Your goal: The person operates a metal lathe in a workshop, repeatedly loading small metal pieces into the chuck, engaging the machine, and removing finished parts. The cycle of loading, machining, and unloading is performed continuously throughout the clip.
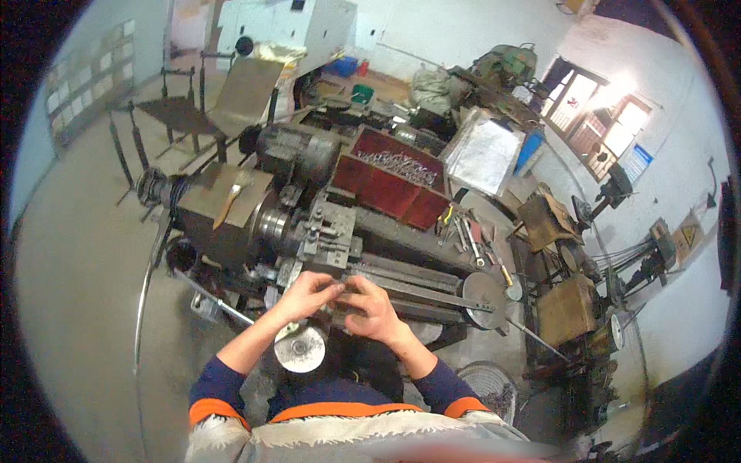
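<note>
My left hand and my right hand meet over the front of a small metal lathe. Both have their fingers bent, with the fingertips pressed close together; whatever lies between them is too small or hidden to name. Just beyond them stands the lathe's tool post, a block with several bolts. Left of that is the round, shiny spindle end. A pale round handwheel sits below my left wrist. To the right of my right hand, a flat bar runs toward a grey disc.
Behind the lathe is a red box of small metal pieces. A brush lies on the headstock cover. Wrenches lie at right. A basket stands low right; chairs stand far left; more machines line the right.
</note>
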Demonstrator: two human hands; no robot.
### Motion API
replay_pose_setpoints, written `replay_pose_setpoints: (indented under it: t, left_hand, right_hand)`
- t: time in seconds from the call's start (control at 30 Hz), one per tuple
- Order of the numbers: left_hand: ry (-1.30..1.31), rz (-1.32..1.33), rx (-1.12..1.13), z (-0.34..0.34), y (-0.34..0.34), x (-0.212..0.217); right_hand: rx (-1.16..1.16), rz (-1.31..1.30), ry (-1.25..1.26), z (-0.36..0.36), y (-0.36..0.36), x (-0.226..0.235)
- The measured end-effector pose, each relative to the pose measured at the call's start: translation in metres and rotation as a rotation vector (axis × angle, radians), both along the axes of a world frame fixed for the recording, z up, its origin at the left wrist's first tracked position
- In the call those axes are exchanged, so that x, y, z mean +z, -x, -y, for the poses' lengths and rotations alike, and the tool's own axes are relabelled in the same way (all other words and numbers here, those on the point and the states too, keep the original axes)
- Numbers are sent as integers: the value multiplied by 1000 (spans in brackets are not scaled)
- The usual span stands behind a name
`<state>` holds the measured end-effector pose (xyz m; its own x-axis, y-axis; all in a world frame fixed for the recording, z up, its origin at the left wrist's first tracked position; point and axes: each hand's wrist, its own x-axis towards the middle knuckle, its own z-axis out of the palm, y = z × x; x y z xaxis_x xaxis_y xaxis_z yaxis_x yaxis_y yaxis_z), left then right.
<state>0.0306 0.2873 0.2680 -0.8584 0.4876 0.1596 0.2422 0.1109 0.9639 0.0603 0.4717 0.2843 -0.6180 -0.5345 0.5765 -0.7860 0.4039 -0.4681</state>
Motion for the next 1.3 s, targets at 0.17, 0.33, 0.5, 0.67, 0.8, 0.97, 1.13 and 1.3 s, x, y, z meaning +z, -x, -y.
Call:
replay_pose_setpoints:
  t: [0.17, 0.33, 0.5, 0.67, 0.8, 0.97, 1.13, 1.3]
  left_hand:
    - [200, -301, 18, 16, -2, -1]
    - [318, -246, -80, 41, 1, 12]
    - [312, -14, -18, 75, 4, 35]
    - [529, -282, 386, 162, -7, 52]
    - [864, -247, 775, 240, -56, 65]
    - [1106, -125, 1056, 321, -141, 16]
    - [911, 224, 1019, 322, -177, -28]
    - [933, 131, 1110, 306, -165, -39]
  right_hand:
    - [32, 14, -117, 3, 4, -7]
    - [241, 199, -140, 18, 20, 17]
    - [356, 204, -243, 45, 61, 28]
    - [-1, -191, -599, 86, 124, 38]
    - [-223, -67, -874, 103, 172, 4]
    - [-212, 1, -865, 110, 175, 0]
    - [-120, 58, -879, 110, 175, 10]
    - [-105, 67, -880, 108, 181, 6]
